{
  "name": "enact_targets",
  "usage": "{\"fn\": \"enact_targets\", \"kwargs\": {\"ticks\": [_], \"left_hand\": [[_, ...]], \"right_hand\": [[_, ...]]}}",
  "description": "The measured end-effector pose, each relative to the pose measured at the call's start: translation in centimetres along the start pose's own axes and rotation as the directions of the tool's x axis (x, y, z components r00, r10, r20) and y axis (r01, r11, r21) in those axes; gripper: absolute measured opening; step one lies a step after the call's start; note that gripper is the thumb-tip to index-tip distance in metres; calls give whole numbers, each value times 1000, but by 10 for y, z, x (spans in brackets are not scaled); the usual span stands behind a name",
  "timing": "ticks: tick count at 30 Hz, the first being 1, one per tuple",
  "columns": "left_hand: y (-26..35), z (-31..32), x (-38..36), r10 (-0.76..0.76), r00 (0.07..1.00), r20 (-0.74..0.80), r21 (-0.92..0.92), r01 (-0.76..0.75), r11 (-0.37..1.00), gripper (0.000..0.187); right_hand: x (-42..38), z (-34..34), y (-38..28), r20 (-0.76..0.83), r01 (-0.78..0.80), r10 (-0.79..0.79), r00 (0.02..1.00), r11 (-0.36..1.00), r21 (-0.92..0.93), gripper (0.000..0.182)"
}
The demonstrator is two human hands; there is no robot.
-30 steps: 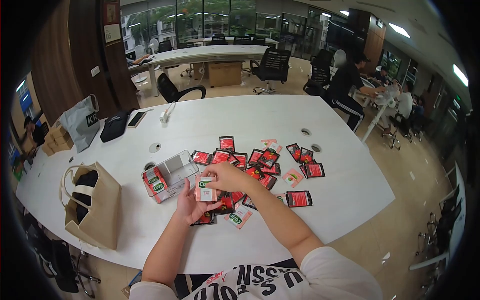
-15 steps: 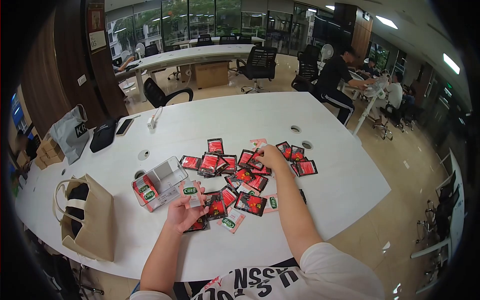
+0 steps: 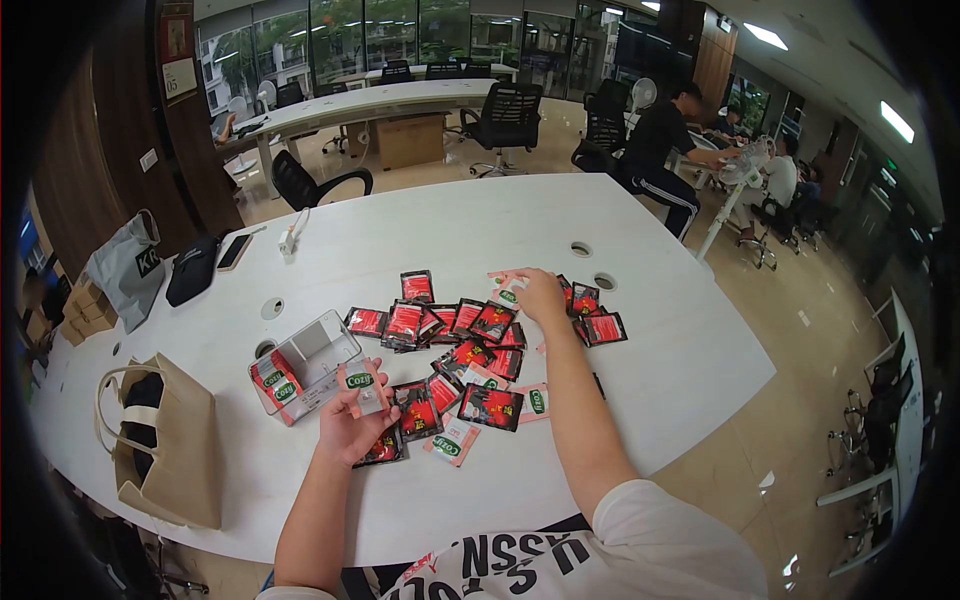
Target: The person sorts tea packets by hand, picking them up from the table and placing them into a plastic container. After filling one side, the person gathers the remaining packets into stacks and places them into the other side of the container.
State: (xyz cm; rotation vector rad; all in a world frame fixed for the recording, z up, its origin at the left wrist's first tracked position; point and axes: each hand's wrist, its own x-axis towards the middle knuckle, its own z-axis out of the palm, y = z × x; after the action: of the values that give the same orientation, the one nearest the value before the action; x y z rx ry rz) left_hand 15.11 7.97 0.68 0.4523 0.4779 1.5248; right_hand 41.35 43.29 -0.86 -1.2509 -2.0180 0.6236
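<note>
My left hand (image 3: 352, 430) holds a pink and white packet with a green Cozy label (image 3: 363, 385) between thumb and fingers. At the far side of the pile, my right hand (image 3: 540, 298) has its fingers on another pink Cozy packet (image 3: 509, 291). Several red and black packets (image 3: 491, 407) lie in a loose pile between and beyond the hands. Near my left hand is a clear divided box (image 3: 322, 350), with pink Cozy packets (image 3: 275, 378) in its left compartment. One more Cozy packet (image 3: 452, 441) lies at the pile's near edge.
A beige tote bag (image 3: 185, 440) stands at the left. Behind it are a grey bag (image 3: 128, 270), a black pouch (image 3: 192, 270), a phone (image 3: 235, 252) and a white plug (image 3: 288, 240). A person in black (image 3: 655, 145) sits beyond the table's right side.
My right hand has left the red and black packets and now touches a pink Cozy packet, which is pulled slightly nearer. The view has shifted a little.
</note>
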Motion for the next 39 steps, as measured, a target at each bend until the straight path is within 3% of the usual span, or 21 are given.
{"fn": "enact_targets", "kwargs": {"ticks": [2,5,8,11,14,17,23,26,29,32,36,39], "left_hand": [[0,3,0,15,1000,-23,-33,-15,999,61],[-1,5,1,34,996,-77,-18,-36,999,59],[-1,5,0,27,995,-97,6,-27,1000,60],[-1,8,-2,10,994,-112,7,-10,1000,59],[-3,5,0,13,992,-125,32,-9,999,58],[-4,6,0,14,990,-137,39,-8,999,57],[-3,1,1,19,992,-121,8,-18,1000,56],[-2,1,1,17,992,-127,15,-16,1000,56],[-1,2,0,19,991,-135,8,-18,1000,56],[-1,2,0,20,991,-134,4,-20,1000,56],[0,3,0,26,989,-146,8,-25,1000,55],[2,0,-1,28,995,-95,0,-28,1000,52]], "right_hand": [[-5,-3,12,23,61,-60,998,998,-25,43],[-16,1,7,29,2,9,1000,937,-348,52],[-14,-1,4,60,-13,34,998,947,-320,61],[0,2,22,161,-136,144,976,989,-60,61],[7,16,29,-81,-11,-6,997,978,-210,55],[-11,12,-6,-19,75,-79,997,987,-140,45],[-9,13,-22,161,1,27,987,985,-174,36],[-10,25,-15,19,115,-114,993,981,-154,35],[-7,36,2,-147,294,-306,940,951,-101,33],[-3,35,7,-20,91,-89,996,989,117,29],[7,16,-1,-49,-35,57,997,930,365,22],[4,-9,-47,-111,73,21,994,635,769,18]]}}
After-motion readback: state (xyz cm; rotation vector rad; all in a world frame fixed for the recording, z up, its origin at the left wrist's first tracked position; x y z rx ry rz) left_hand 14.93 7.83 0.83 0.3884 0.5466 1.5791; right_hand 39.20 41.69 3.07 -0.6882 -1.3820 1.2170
